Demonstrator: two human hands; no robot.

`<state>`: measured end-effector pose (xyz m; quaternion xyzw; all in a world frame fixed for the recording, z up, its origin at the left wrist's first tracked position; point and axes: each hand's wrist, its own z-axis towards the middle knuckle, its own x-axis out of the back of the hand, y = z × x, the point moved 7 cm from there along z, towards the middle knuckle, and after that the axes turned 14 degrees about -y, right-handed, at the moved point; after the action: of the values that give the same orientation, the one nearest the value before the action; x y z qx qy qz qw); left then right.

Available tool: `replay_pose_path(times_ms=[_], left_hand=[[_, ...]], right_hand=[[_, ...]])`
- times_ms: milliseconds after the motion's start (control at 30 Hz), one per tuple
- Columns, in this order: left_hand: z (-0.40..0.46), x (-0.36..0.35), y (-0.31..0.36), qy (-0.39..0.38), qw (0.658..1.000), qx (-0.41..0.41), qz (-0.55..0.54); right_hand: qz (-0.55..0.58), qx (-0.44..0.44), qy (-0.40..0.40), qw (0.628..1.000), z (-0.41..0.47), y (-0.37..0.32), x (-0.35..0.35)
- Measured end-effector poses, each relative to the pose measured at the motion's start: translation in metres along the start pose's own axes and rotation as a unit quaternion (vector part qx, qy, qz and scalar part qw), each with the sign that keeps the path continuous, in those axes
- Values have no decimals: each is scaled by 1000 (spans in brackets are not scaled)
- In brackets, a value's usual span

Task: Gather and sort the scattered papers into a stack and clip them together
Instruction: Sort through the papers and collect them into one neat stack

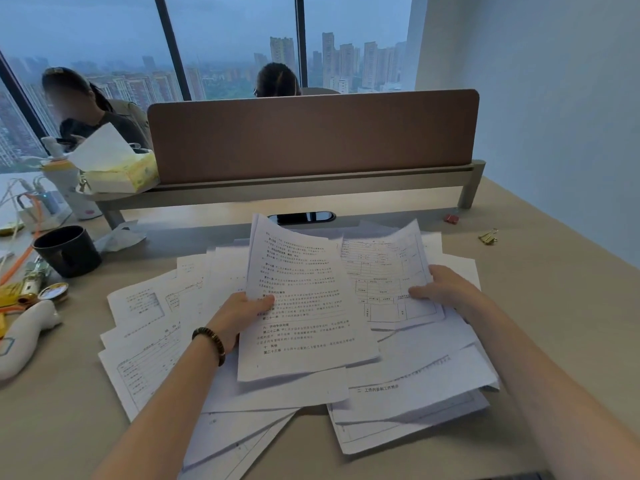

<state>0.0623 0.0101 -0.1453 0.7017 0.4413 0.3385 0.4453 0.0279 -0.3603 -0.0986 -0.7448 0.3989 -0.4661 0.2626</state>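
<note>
**Kid:** Why are you holding that white sheet of paper with rows of black writing (304, 306) up in the air?

**Helper:** Your left hand (242, 311) pinches it at its left edge, thumb on top and fingers hidden under it. You lift it, I think, so you can read it and see which group it goes in.

**Kid:** And your other hand?

**Helper:** Your right hand (446, 289) grips the white paper with boxes and lines printed on it (388, 278). Your thumb lies on top and your fingers curl round its right edge. It looks like you hold it apart from the first sheet so the two kinds don't get mixed.

**Kid:** Where are all the other papers?

**Helper:** The messy pile of white printed papers (415, 379) lies spread on the smooth beige desk (561, 323), right under your hands. They point every which way and lie over each other, so there is no neat stack yet.

**Kid:** What will you clip them with?

**Helper:** The little gold metal clip (488, 236) waits at the far right of the desk, well apart from the pile. A small red clip (451, 219) sits near it. They seem to be kept out of the way until the stack is ready.

**Kid:** Could the round black mug (67, 251) get knocked?

**Helper:** It stands to the left, near the pile but not touching it. Mind it when you slide papers.
</note>
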Motion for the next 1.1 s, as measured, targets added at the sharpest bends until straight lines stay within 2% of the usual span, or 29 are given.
replay_pose_path(times_ms=[200, 567, 800, 933, 1100], left_hand=[[0, -1, 1, 5, 1000, -7, 12], [-10, -2, 8, 21, 1000, -19, 6], [-22, 5, 13, 13, 999, -30, -24], [-28, 9, 15, 10, 997, -35, -65], [-30, 6, 14, -7, 995, -27, -97]], right_hand=[[174, 72, -16, 982, -27, -41, 22], [189, 221, -31, 956, -80, -147, 37], [305, 352, -50, 884, -111, -165, 48], [339, 369, -53, 864, -111, -160, 50], [417, 337, -76, 841, -93, -138, 36]])
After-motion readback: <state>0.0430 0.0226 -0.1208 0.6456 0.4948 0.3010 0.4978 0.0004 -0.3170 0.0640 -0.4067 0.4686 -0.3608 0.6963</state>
